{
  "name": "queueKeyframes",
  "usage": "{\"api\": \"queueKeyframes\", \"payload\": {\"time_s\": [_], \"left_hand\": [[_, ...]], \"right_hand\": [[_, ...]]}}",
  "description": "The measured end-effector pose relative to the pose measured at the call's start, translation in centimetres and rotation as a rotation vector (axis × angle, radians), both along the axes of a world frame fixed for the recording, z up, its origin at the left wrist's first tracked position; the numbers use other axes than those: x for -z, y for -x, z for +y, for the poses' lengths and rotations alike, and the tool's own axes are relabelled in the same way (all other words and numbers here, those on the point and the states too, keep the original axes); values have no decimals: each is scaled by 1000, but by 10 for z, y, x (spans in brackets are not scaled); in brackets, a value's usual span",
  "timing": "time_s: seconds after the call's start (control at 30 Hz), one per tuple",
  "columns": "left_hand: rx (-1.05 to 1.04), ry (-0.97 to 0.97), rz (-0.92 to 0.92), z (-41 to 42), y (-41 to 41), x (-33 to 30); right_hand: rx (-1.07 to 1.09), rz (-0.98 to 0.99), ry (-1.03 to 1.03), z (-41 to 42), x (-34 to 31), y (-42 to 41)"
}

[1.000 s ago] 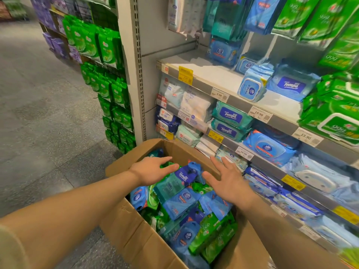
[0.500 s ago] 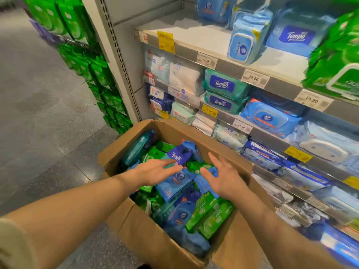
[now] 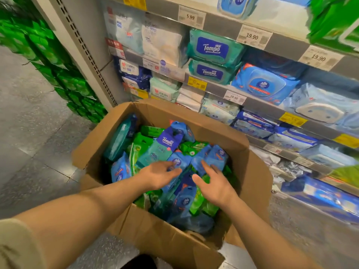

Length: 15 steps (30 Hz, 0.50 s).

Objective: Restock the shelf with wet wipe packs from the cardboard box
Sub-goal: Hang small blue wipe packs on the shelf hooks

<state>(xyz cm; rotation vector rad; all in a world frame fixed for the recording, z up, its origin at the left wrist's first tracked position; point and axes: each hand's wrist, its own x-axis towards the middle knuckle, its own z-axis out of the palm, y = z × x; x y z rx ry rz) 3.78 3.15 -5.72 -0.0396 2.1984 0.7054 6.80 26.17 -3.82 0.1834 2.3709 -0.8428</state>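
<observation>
Both bare forearms reach forward and down into an open cardboard box [image 3: 174, 239] that stands on the grey floor [image 3: 35, 133] just in front of the shelf [image 3: 217, 88]. The left hand [image 3: 159, 176] is palm down over the middle of the box, its fingers stretched forward and slightly bent, the fingertips resting on a small blue wipe pack [image 3: 177, 162]; its grip is wide and holds nothing. The right hand [image 3: 212, 184] is just beside it, turned more on edge with the thumb pointing toward the left hand and the fingers spread and straight, reaching onto another blue pack [image 3: 215, 158]; its grip is also wide and nothing is clasped. The two hands are near each other but do not touch.

The box is filled with a loose heap of wet wipe packs [image 3: 184, 202] in blue, green and teal. A purple-topped Tempo pack [image 3: 169, 141] stands tilted toward the far side, and a large teal pack [image 3: 121, 137] leans against the left wall. The box's flaps are folded outward.

Behind the box, the shelf carries stacked teal Tempo packs [image 3: 213, 49], blue packs [image 3: 262, 84] and white packs, with price labels [image 3: 252, 36] along the shelf edges. Green packs [image 3: 64, 74] hang on the rack to the left.
</observation>
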Motion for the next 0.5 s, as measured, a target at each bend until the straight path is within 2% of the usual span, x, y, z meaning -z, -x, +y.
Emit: {"api": "queueKeyframes", "payload": {"time_s": [0.13,0.27,0.4,0.5], "left_hand": [[-26,5,63,-5,-4,12],[-61,-124,128,-6,-8,11],[-64,-165,115,-1,-12,13],[-91,-191,89,2,-15,14]], "right_hand": [[73,11,2,-24,16,-16],[179,-24,-54,-46,22,-25],[282,-156,-72,-62,36,-35],[365,-166,-76,-72,49,-38]]}}
